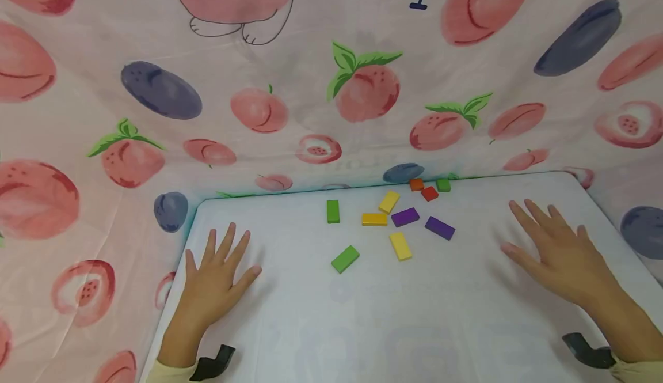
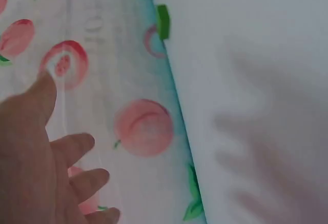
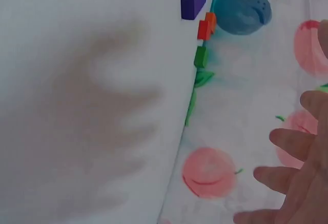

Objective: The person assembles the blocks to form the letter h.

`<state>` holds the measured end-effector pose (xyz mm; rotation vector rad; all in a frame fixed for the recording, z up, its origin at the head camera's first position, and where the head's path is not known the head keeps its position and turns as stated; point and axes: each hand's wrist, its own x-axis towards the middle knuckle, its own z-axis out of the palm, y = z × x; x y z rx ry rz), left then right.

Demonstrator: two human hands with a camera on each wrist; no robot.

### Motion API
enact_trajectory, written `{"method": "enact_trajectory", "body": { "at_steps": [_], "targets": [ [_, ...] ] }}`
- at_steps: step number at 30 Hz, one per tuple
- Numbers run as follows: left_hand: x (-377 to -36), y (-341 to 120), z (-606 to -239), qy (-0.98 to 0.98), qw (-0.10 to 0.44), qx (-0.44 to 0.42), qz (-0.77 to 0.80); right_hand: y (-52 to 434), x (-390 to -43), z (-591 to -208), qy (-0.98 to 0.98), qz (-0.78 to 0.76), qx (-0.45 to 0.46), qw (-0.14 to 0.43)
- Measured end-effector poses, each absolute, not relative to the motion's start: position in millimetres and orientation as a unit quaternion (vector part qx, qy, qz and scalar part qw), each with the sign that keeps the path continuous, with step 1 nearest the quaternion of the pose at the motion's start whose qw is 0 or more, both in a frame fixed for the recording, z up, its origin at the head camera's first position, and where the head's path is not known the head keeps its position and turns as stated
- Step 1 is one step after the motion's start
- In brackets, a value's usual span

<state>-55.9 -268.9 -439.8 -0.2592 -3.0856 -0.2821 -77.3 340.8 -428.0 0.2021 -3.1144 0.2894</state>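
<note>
My left hand (image 1: 214, 288) is spread over the left part of the white table (image 1: 290, 325), holding nothing. On the far right my right hand (image 1: 561, 256) is spread too, with nothing in it. Both cast shadows on the table. Between them lie small coloured blocks: a green block (image 1: 333, 211), another green block (image 1: 345, 259), yellow blocks (image 1: 389, 202) (image 1: 374, 219) (image 1: 400, 246) and purple blocks (image 1: 406, 217) (image 1: 439, 228). Behind these, near the back edge, are orange-red cubes (image 1: 416, 184) (image 1: 429, 193) and a green cube (image 1: 443, 185). Neither hand touches a block.
A fruit-printed cloth (image 1: 290, 83) rises behind the table's back edge and along its sides. Each wrist carries a black strap piece, the left one (image 1: 213, 364) and the right one (image 1: 587, 351), beside pale yellow sleeves (image 1: 168, 374).
</note>
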Motion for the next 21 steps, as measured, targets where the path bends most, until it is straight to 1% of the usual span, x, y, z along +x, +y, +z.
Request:
{"method": "enact_trajectory", "body": {
  "at_steps": [2, 5, 8, 12, 14, 16, 21],
  "targets": [
    [-56, -260, -440, -0.987, 0.036, -0.091, -0.127, 335, -79, -430, -0.991, 0.113, 0.070, -0.007],
    [-55, -240, -442, -0.975, 0.056, -0.096, -0.190, 320, -84, -435, -0.987, 0.136, 0.076, -0.039],
    [-55, -217, -445, -0.963, 0.053, -0.086, -0.252, 301, -90, -441, -0.980, 0.172, 0.085, -0.061],
    [-58, -185, -453, -0.946, 0.036, -0.064, -0.316, 278, -99, -453, -0.962, 0.247, 0.104, -0.052],
    [-60, -171, -459, -0.936, 0.031, -0.055, -0.347, 268, -104, -460, -0.952, 0.283, 0.101, -0.058],
    [-64, -159, -467, -0.926, 0.026, -0.047, -0.374, 258, -109, -465, -0.940, 0.321, 0.082, -0.082],
    [-76, -134, -484, -0.915, 0.013, -0.017, -0.402, 231, -120, -476, -0.893, 0.416, 0.017, -0.170]
  ]
}}
